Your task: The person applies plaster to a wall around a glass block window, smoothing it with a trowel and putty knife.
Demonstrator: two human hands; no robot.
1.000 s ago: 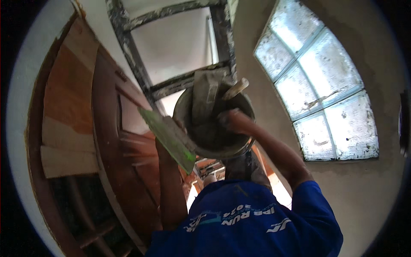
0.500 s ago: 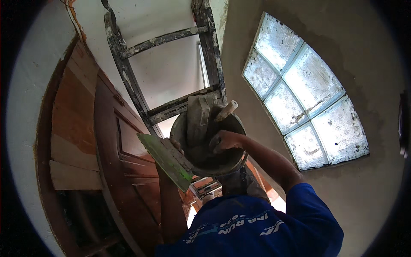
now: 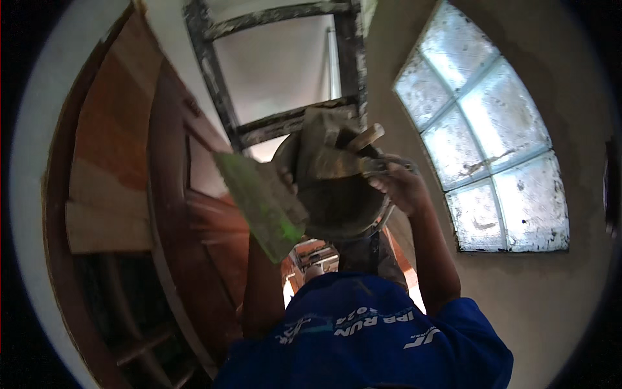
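Arched glass-block window (image 3: 492,149) right of the bucket; brown wooden door (image 3: 129,194) left of it. Mortar-spattered ladder (image 3: 285,123) behind the bucket, its rungs now higher in view than a second ago, so the load has been carried on past them.

Blue shirt (image 3: 363,337) below the bucket, a white lettered strip across it.

Round grey bucket (image 3: 337,201) held up, centre. Right hand (image 3: 402,188) fingers curled tight on its rim. Left hand (image 3: 285,178) mostly hidden behind the green float (image 3: 259,201); grip cannot be told. Wooden handle (image 3: 366,137) pokes out on top.
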